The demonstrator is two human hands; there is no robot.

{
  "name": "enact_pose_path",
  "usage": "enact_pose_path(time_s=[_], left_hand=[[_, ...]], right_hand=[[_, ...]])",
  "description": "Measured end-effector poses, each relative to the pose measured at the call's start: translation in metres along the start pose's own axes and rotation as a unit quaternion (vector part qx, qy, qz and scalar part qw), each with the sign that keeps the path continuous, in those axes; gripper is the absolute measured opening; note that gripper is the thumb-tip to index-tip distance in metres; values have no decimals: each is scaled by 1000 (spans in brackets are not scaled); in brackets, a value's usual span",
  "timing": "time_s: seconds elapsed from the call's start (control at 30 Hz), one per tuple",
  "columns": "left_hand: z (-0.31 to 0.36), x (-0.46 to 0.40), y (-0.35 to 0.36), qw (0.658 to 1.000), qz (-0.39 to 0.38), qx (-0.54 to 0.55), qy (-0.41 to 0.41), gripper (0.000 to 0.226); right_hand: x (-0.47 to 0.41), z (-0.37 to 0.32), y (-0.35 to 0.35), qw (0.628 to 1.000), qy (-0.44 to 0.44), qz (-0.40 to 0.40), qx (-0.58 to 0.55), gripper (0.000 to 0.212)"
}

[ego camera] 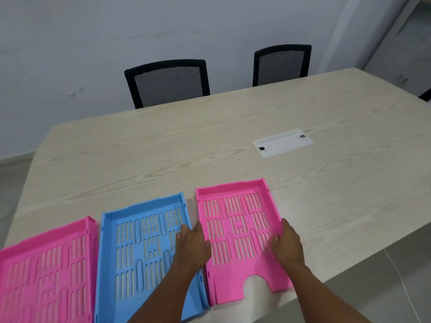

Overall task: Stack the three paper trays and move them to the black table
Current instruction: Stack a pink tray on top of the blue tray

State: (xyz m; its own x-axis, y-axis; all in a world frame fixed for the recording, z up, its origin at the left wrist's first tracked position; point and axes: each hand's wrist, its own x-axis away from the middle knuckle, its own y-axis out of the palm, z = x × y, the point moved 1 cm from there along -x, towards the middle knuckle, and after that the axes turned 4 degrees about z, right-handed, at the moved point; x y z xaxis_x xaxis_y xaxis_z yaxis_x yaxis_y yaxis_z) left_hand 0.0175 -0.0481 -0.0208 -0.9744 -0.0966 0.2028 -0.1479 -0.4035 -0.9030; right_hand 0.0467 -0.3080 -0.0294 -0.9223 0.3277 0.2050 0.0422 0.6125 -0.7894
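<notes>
Three trays are laid side by side near the table's (233,127) front edge, long axes running away from the viewer: a left pink tray (44,271), a blue tray (140,252) and a right pink tray (235,234), whose notched end points toward the viewer. The right pink tray is gripped at its side walls by the left hand (193,245) and right hand (286,243). The left pink tray is cut off by the frame. Two chairs (168,82) are seen behind.

Left hand (192,247) and right hand (288,244): bare, no gloves, rings or watch; forearms uncovered, no sleeves in view
</notes>
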Motion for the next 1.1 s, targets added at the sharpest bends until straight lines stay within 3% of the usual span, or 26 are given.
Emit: enact_pose_path(time_s=[0.13,0.43,0.57,0.73,0.9,1.1], left_hand=[[4,-2,3,1000,8,2,-9,39],[16,-4,-4,992,73,103,0,33],[20,-2,-12,972,96,213,-15,56],[17,3,-28,939,148,308,-44,63],[-4,8,-52,917,220,326,-67,59],[-55,24,-84,897,292,307,-124,55]], right_hand=[[-4,2,-5,999,17,-18,-45,21],[-21,-4,-31,999,-17,44,-10,25],[-21,-20,-41,995,-44,86,-24,25],[-18,-50,-45,989,-83,110,-54,22],[-9,-83,-34,981,-122,119,-89,29],[25,-126,2,977,-156,92,-112,15]])
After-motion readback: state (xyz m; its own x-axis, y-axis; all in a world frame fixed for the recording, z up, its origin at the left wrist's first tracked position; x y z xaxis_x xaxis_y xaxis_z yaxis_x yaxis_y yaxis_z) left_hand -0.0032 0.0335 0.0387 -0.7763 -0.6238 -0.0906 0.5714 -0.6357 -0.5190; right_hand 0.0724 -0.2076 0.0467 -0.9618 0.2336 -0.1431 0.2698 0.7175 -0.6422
